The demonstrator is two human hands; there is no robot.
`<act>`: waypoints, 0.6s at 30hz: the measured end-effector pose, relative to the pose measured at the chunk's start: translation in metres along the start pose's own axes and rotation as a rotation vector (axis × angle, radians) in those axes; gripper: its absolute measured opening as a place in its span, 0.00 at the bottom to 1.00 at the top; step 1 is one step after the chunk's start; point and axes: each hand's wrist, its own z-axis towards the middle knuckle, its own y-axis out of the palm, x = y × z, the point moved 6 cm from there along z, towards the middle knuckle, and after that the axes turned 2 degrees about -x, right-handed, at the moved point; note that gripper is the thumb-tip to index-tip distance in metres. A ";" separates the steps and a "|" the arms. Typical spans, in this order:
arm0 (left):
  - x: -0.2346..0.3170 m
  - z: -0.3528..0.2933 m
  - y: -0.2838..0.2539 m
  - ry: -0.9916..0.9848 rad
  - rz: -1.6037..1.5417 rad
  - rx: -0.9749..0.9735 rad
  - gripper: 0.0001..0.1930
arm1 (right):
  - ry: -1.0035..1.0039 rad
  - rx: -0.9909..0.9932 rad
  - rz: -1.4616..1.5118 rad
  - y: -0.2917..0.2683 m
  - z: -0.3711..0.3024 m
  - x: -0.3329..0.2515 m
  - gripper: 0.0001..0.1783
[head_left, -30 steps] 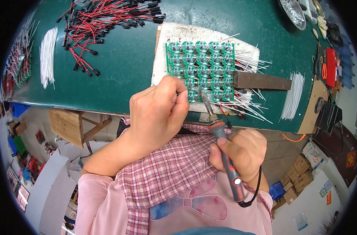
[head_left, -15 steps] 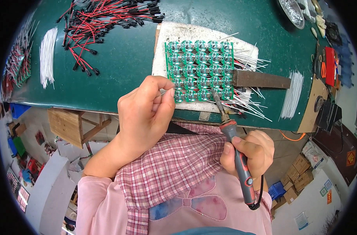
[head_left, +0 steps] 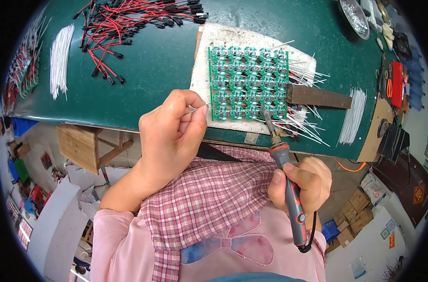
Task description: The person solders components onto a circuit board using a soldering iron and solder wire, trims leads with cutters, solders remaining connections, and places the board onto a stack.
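Observation:
A green panel of small circuit boards (head_left: 249,75) lies on a white pad (head_left: 214,35). My right hand (head_left: 305,185) is wrapped round the grey and red handle of a soldering iron (head_left: 289,197). Its metal tip points up at the panel's lower edge, right of the middle; whether it touches is too small to tell. Just left of the panel's lower left corner, my left hand (head_left: 171,131) is closed in a pinch on a thin length of solder wire (head_left: 200,108). The wire's end reaches toward the panel's left edge.
A flat brown metal bar (head_left: 319,96) rests against the panel's right side, above white and red wires (head_left: 300,129). White wire bundles (head_left: 61,63) (head_left: 353,117) lie at both sides. Red-and-black connector leads (head_left: 129,23) are heaped at far left; a metal dish (head_left: 354,19) stands far right.
The bench, panel and iron appear shifted slightly right in view. My left hand has drawn a little away from the panel's left edge, still pinching the solder wire.

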 end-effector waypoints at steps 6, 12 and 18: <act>-0.002 -0.001 -0.001 -0.006 -0.007 0.011 0.05 | -0.020 0.005 -0.022 -0.003 0.002 -0.004 0.17; -0.004 -0.001 0.001 0.030 0.038 0.012 0.05 | -0.064 -0.008 0.112 0.004 0.007 -0.010 0.18; 0.000 -0.001 0.005 0.069 0.000 -0.008 0.04 | -0.054 -0.054 0.134 0.017 0.012 -0.010 0.19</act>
